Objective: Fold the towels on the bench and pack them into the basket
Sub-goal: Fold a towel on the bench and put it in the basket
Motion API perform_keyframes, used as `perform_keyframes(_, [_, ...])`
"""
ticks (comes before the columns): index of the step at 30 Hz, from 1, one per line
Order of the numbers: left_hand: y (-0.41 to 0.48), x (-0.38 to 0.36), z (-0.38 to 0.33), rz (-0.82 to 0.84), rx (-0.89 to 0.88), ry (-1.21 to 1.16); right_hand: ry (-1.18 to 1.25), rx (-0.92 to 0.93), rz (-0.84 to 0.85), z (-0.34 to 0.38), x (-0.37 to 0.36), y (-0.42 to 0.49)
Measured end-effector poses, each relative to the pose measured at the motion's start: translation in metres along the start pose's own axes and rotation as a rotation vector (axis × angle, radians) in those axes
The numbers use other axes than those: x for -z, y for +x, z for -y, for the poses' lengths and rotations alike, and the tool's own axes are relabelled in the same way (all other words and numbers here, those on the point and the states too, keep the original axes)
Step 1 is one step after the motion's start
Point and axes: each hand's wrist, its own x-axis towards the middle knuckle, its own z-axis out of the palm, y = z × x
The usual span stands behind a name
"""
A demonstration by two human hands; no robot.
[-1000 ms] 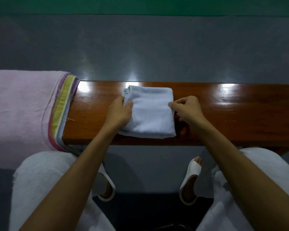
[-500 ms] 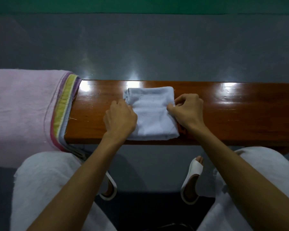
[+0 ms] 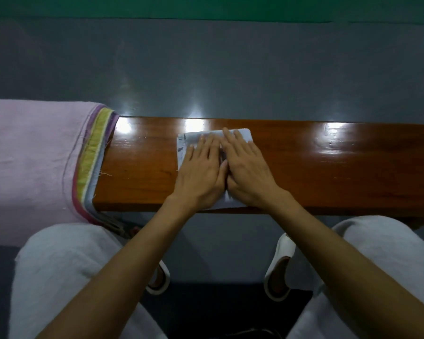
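My left hand [image 3: 201, 177] and right hand [image 3: 247, 172] lie flat side by side, fingers straight, gripping nothing, pressing the folded white towel [image 3: 183, 149] onto the bench [image 3: 328, 167]. The towel spans nearly from the far edge to the near edge. Bare wood runs wide on my right. On my left, well apart, a pink striped towel [image 3: 34, 155] drapes over the bench.

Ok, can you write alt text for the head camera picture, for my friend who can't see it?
A left hand and a right hand press flat side by side on a folded white towel on a shiny wooden bench. A pink towel with a striped edge drapes over the bench's left end.
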Motion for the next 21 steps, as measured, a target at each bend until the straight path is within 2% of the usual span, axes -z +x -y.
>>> perform_keyframes(3, [-0.001,-0.011,0.010,0.066,0.117,0.136,-0.069,-0.054,0.167,-0.006,-0.007,-0.001])
perform_keyframes(8, [-0.006,-0.008,0.021,0.010,0.249,0.146,-0.120,-0.155,0.163,-0.016,-0.009,-0.003])
perform_keyframes(17, [-0.003,-0.009,0.033,0.003,0.217,0.051,-0.123,-0.223,0.160,-0.024,-0.002,-0.005])
perform_keyframes(21, [0.002,-0.007,0.038,-0.063,0.143,-0.100,-0.069,-0.215,0.150,-0.029,0.001,-0.001])
